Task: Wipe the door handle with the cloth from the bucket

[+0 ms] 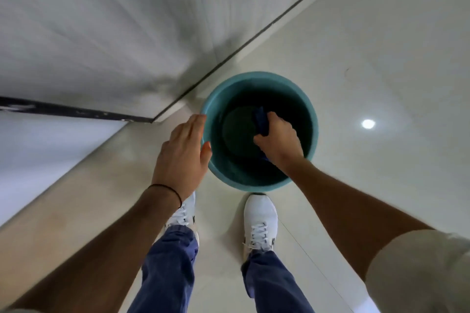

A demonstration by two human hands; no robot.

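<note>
A glossy pale tile floor (368, 58) meets a white wall (89, 20). On the floor stands a round teal plastic bucket (314, 119), dark inside, just ahead of two white laced shoes (260, 221). Within the bucket the right hand (278, 138) is clenched around a dark blue cloth (260, 121). The left hand (181, 152), fingers spread and holding nothing, rests at the bucket's rim
</note>
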